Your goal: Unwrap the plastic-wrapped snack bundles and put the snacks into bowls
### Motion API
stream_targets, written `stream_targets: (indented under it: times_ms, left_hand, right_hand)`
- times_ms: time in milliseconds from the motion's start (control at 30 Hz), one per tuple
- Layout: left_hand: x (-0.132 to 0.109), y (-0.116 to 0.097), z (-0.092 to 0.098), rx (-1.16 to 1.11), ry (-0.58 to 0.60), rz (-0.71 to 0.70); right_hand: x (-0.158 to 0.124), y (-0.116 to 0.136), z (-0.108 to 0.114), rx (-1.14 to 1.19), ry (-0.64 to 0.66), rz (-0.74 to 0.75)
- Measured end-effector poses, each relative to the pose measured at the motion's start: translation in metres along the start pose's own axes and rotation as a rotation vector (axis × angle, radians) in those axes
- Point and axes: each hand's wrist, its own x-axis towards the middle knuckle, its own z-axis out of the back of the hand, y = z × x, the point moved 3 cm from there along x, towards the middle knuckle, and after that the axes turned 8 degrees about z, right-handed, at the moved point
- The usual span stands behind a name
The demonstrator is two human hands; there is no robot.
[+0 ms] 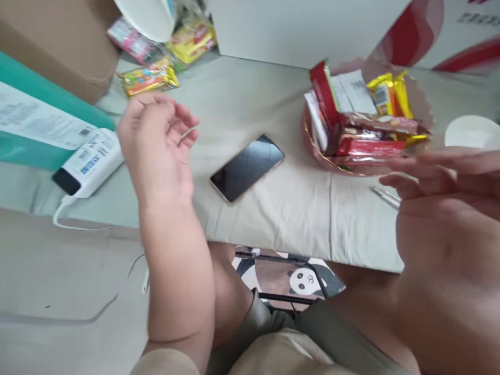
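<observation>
My left hand (160, 140) is raised over the cloth-covered surface, its fingers curled. A thin whitish strip (190, 132) pokes out from among them; what it is I cannot make out. Beyond those fingers lies a shiny yellow snack packet (150, 78). My right hand (449, 208) hovers at the right, blurred, with its fingers stretched out and no object seen in it. Just left of it, a slim silvery tool (386, 198) rests on the cloth, partly hidden. Between the hands a dark-screened smartphone (248, 167) lies at a slant.
A pink bowl (332, 165) heaped with wrapped snacks stands at the right, beside a white round dish (472, 131). At the left are a white power strip (91, 164), a teal package (47, 112) and a cardboard box (58, 47). A white box (304, 31) is behind.
</observation>
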Motion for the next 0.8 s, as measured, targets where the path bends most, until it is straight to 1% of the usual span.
stream_targets:
  times_ms: [33, 67, 100, 167, 233, 267, 333, 400, 467, 500, 567, 600, 667, 733, 800]
  left_hand:
    - [0.007, 0.003, 0.010, -0.033, -0.043, 0.025]
    - [0.012, 0.007, 0.020, -0.055, -0.078, 0.051]
    - [0.017, 0.010, 0.028, -0.069, -0.100, 0.073]
    - [0.023, 0.014, 0.040, -0.074, -0.109, 0.110]
    - [0.027, 0.016, 0.047, -0.079, -0.112, 0.138]
    - [0.028, 0.016, 0.048, -0.089, -0.116, 0.147]
    - [0.031, 0.016, 0.051, -0.136, -0.169, 0.158]
    - [0.034, 0.016, 0.051, -0.171, -0.168, 0.215]
    - [0.037, 0.017, 0.052, -0.202, -0.174, 0.258]
    - [0.038, 0.017, 0.052, -0.213, -0.182, 0.268]
    - [0.040, 0.017, 0.054, -0.225, -0.189, 0.268]
    - [0.040, 0.016, 0.055, -0.227, -0.185, 0.264]
    - [0.040, 0.015, 0.055, -0.236, -0.167, 0.262]
    - [0.039, 0.014, 0.055, -0.250, -0.158, 0.258]
    - [0.037, 0.013, 0.055, -0.266, -0.164, 0.240]
  right_hand:
    - [0.006, 0.003, -0.016, 0.050, -0.006, 0.006]
    - [0.012, 0.006, -0.033, 0.092, 0.019, 0.002]
    - [0.019, 0.006, -0.053, 0.120, 0.080, -0.010]
    - [0.036, 0.002, -0.097, 0.122, 0.279, -0.018]
    - [0.054, -0.010, -0.145, 0.084, 0.442, 0.044]
    - [0.064, -0.018, -0.171, 0.037, 0.497, 0.081]
    - [0.085, -0.034, -0.224, -0.071, 0.593, 0.159]
    - [0.106, -0.045, -0.277, -0.213, 0.686, 0.215]
    - [0.124, -0.052, -0.322, -0.415, 0.796, 0.233]
    - [0.133, -0.054, -0.342, -0.497, 0.837, 0.257]
    - [0.147, -0.058, -0.373, -0.590, 0.863, 0.300]
    - [0.153, -0.060, -0.385, -0.616, 0.875, 0.310]
    - [0.160, -0.066, -0.402, -0.669, 0.915, 0.328]
    - [0.162, -0.069, -0.409, -0.752, 0.937, 0.373]
    - [0.161, -0.067, -0.405, -0.830, 0.938, 0.378]
